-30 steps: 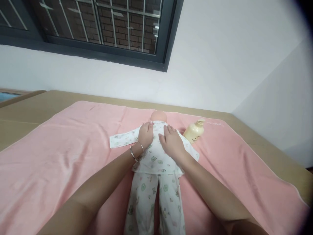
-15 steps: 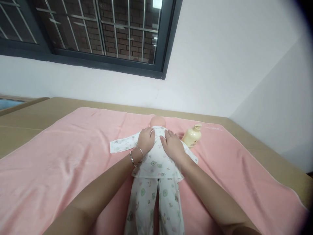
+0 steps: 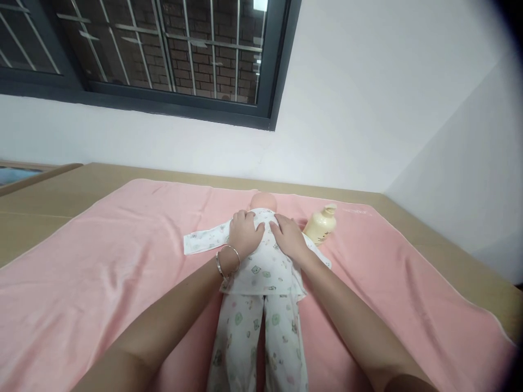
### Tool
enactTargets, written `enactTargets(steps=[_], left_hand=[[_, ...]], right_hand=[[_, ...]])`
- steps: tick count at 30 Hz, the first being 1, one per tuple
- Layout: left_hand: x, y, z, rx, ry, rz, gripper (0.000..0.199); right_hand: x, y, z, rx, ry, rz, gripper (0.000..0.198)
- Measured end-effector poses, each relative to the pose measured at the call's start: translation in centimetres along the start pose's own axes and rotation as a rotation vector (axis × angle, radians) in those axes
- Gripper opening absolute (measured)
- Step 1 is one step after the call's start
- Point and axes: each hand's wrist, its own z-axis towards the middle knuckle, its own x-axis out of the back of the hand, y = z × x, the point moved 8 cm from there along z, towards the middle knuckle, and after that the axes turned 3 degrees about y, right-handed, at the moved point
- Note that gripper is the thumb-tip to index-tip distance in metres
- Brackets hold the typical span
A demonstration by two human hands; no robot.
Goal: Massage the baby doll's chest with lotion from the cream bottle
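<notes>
A baby doll (image 3: 261, 267) in white pajamas with small green and brown prints lies stretched out, head away from me. Only the bald, rounded top of its head (image 3: 263, 201) shows; no face is visible. My left hand (image 3: 245, 235) rests on the left of its upper body, thumb spread inward and a silver bangle at the wrist. On the other side, my right hand (image 3: 289, 238) lies with fingers extended near the doll's shoulder. Both hands hold nothing. One sleeve (image 3: 206, 238) sticks out to the left; the other is partly behind my right wrist.
A cream pump bottle (image 3: 321, 224) stands tilted in view to the right of the doll. Beneath everything is a pink blanket (image 3: 134, 245) on a tan surface (image 3: 433, 234). A white wall (image 3: 347, 109) and a barred window (image 3: 196, 54) rise behind.
My left thumb has spread out toward the doll's middle. My right fingers have shifted slightly on the upper body. Doll and bottle stay in place.
</notes>
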Motion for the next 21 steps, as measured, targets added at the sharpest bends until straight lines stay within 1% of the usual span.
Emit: enactTargets(steps=[3,5,8,11,13,15,16,17,19,21], left_hand=[[-1.0,-0.7,0.3,0.011,-0.068,0.003,0.042],[-1.3,-0.5,0.2,-0.033,-0.098,0.035,0.043],[-0.8,0.3,-0.2,-0.093,-0.088,0.109,0.046],[0.3,1.3,-0.8,-0.112,-0.066,0.169,0.048],[1.0,2.6,-1.2,-0.197,-0.062,0.152,0.038],[1.5,4.1,-1.6,-0.332,-0.061,0.059,0.028],[1.8,4.5,-1.8,-0.377,-0.052,-0.001,0.027],[1.9,4.6,-1.8,-0.393,-0.035,-0.057,0.027],[2.0,3.8,-1.4,-0.340,0.016,-0.132,0.028],[1.6,2.5,-1.1,-0.263,0.054,-0.165,0.027]], right_hand=[[-0.6,1.3,0.2,-0.070,-0.058,-0.007,0.052],[-0.7,1.5,0.2,-0.086,-0.071,-0.035,0.054],[-0.5,1.1,0.1,-0.124,-0.079,-0.115,0.054],[-0.1,-0.3,-0.5,-0.124,-0.092,-0.211,0.053],[0.0,-1.8,-1.3,-0.081,-0.119,-0.254,0.053],[0.1,-3.4,-2.3,-0.029,-0.174,-0.270,0.054],[0.1,-4.1,-2.8,-0.003,-0.200,-0.272,0.054],[0.3,-4.7,-3.2,0.023,-0.217,-0.271,0.055],[0.6,-5.4,-3.6,0.072,-0.213,-0.244,0.052],[1.0,-5.3,-3.3,0.097,-0.173,-0.173,0.046]])
